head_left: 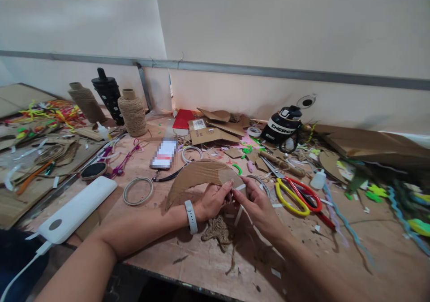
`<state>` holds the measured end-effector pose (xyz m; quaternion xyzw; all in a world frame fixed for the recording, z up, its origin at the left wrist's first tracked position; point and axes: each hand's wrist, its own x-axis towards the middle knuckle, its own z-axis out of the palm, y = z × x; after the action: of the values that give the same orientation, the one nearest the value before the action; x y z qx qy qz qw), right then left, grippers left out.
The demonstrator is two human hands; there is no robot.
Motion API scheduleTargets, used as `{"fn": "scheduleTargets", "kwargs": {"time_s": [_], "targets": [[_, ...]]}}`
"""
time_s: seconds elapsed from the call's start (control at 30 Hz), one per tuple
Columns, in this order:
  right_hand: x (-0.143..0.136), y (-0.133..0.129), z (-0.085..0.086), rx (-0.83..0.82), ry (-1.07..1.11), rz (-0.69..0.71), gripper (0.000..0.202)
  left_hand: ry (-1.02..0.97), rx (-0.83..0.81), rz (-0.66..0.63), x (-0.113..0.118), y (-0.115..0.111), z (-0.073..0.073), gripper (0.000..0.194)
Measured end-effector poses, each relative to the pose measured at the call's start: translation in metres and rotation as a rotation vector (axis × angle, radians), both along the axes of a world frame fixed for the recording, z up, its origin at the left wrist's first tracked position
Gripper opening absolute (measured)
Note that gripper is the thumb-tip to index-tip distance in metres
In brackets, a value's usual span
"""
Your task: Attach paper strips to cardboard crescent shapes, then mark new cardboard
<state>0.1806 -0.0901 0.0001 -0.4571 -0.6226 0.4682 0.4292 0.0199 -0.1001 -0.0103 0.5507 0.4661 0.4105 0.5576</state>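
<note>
Left hand (213, 201): thumb and fingers closed in a pinch by the crescent's 3 o'clock end; what sits between them, I cannot tell.
Right hand (261, 207): fingertips likewise pinched, just beside the left's; their catch is too small to make out.
Cardboard crescent (193, 175): curves towards 10 o'clock from the hands.
White strip (238, 216): slants below, at 6 o'clock.
Twine piece (218, 233): on the table, 7 o'clock.
Risk: a hard tug could crease the cardboard; the strip might snag on the twine.
Tabletop (188, 266): scuffed, scrap-strewn; scissors (281, 176) at 3 o'clock.
Room: white panels (292, 28) at 12 o'clock, crossed by a metal rail (285, 75).
</note>
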Motion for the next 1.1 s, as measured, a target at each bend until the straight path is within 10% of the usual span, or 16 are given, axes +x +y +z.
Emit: {"fn": "scheduleTargets", "kwargs": {"time_s": [0.53, 1.1], "targets": [[0.0, 0.005, 0.003, -0.284, 0.241, -0.029, 0.055, -0.093, -0.014, 0.109, 0.012, 0.02, -0.005, 0.063], [0.0, 0.003, 0.014, -0.32, 0.323, 0.059, 0.037, -0.211, 0.008, -0.072, 0.009, 0.025, -0.011, 0.061]]}}
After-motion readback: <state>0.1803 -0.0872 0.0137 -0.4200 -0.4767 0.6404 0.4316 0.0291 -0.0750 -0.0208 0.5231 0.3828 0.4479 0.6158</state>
